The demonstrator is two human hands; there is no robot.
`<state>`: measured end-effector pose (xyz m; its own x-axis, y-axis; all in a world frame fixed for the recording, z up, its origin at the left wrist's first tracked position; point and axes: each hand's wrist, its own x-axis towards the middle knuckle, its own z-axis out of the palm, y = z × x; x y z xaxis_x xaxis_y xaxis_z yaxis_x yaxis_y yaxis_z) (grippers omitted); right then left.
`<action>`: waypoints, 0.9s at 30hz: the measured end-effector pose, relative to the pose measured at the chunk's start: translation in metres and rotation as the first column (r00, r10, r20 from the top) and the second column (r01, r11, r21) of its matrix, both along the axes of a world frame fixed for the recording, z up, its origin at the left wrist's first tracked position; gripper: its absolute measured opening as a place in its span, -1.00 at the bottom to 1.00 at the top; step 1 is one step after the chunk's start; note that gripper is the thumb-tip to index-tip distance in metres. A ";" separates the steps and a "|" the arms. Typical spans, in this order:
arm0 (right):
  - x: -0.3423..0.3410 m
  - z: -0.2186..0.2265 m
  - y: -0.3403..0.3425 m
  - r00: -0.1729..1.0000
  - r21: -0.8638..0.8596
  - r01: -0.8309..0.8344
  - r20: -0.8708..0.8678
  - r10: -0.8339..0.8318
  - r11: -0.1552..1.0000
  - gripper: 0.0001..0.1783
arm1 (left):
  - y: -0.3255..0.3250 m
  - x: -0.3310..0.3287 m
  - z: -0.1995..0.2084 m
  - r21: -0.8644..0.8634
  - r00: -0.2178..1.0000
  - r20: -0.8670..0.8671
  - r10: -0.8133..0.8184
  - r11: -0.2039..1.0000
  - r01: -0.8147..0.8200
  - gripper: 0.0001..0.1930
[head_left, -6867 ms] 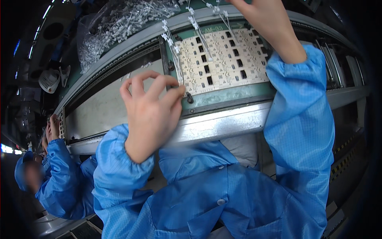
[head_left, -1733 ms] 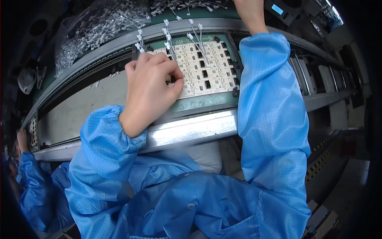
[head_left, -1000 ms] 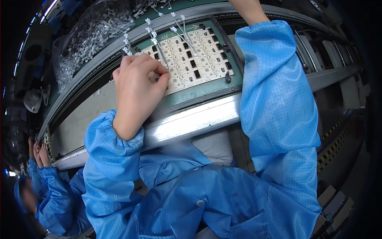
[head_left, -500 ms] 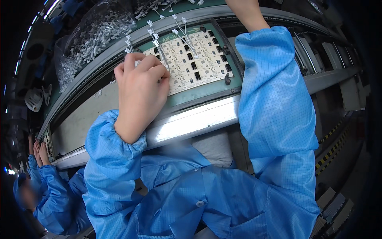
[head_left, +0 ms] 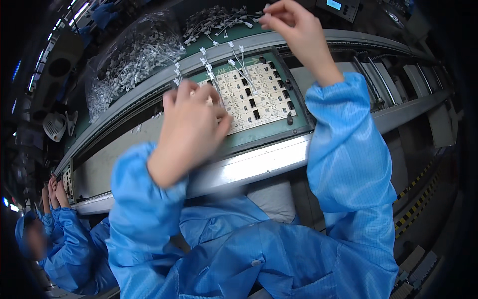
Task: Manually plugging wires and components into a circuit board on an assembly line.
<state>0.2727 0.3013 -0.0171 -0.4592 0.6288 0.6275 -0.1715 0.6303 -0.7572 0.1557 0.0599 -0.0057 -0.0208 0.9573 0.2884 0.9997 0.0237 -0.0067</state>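
Blurred by motion, my left hand (head_left: 191, 129) hovers with bent fingers over the left part of a cream circuit board panel (head_left: 274, 108). Whether it grips anything cannot be made out. The panel lies in a green carrier (head_left: 244, 137), and black components stand in rows on it. Several white connector cables (head_left: 246, 74) lie across its far edge, some with ends on the panel. Farther off to the right, my right hand (head_left: 301, 37) is raised, thumb and fingers pinched together beside a heap of loose cables (head_left: 214, 22). A small pale bit shows at its fingertips, too small to name.
A clear plastic bag (head_left: 134, 62) full of white connector cables lies beyond the rail. The metal conveyor rail (head_left: 264, 160) runs along the near side. A small white fan (head_left: 55, 125) stands at the left. Another person in blue sleeves (head_left: 69, 249) works at the far left.
My right hand has come back into view from beyond the top edge, fingers pinched. My left hand has shifted and blurred over the panel. The whole view has moved slightly.
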 end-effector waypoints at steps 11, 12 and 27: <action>0.025 -0.022 -0.047 0.973 0.209 -0.056 0.229 0.007 0.976 -0.85 | 0.181 -0.130 -0.011 0.005 0.993 0.114 -0.001 1.000 0.000 -0.76; 0.025 -0.023 -0.047 0.973 0.203 -0.051 0.232 0.003 0.978 -0.85 | 0.184 -0.122 -0.014 -0.027 0.982 0.128 0.137 0.990 -0.135 -0.71; 0.030 -0.021 -0.064 0.928 0.251 -0.236 0.345 0.141 0.939 -0.90 | 0.208 -0.120 -0.011 0.204 0.853 0.323 0.410 0.850 -0.486 -0.77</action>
